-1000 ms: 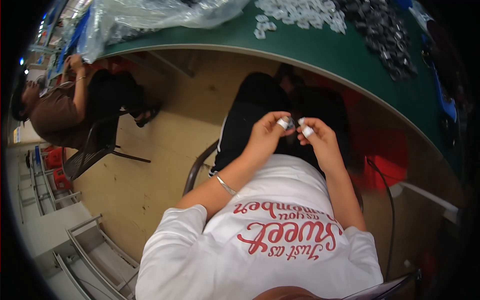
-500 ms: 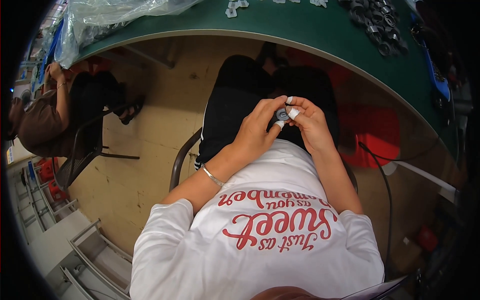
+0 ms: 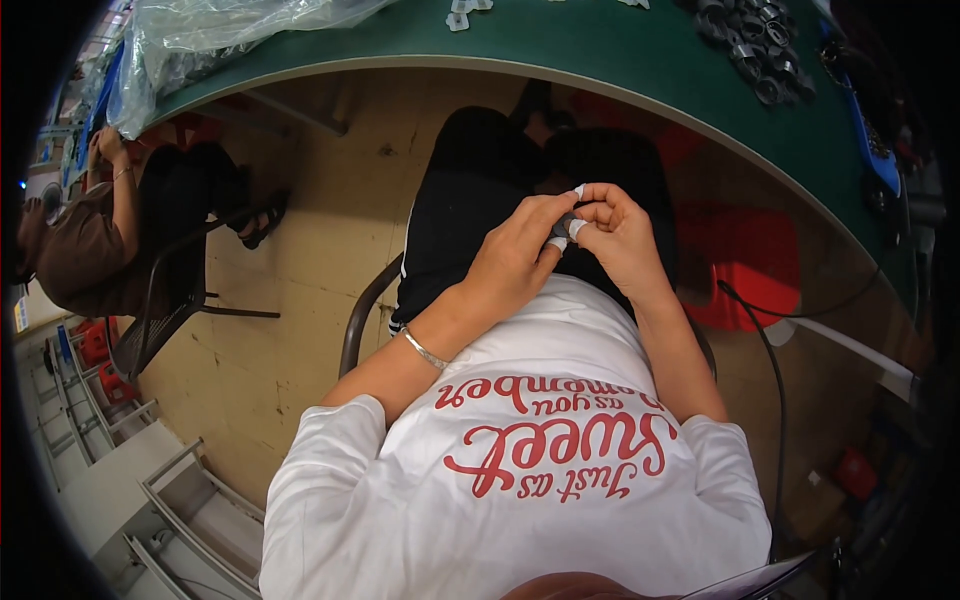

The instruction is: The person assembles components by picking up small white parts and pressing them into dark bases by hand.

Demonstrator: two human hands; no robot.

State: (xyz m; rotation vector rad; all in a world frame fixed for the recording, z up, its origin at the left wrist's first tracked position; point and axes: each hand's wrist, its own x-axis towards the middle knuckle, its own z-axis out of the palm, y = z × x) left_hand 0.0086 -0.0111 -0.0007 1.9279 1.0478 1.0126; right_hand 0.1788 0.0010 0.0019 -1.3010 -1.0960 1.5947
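A small round grey part is held between my two hands above my lap, mostly covered by fingers. My left hand pinches it from the left side, thumb below and fingers above. From the right, my right hand closes on the same part with its thumb and fingertips. White tape wraps several of my fingertips. What the part's face looks like is hidden now.
Ahead curves a green table, with a pile of dark grey ring-shaped parts, small clear pieces and a plastic bag. A blue tray lies at right. Another person sits at left. A red stool stands right.
My right hand has turned, and its thumb and fingers have closed further over the grey part. The part has tilted, so its round face no longer shows. My left hand stays nearly in place.
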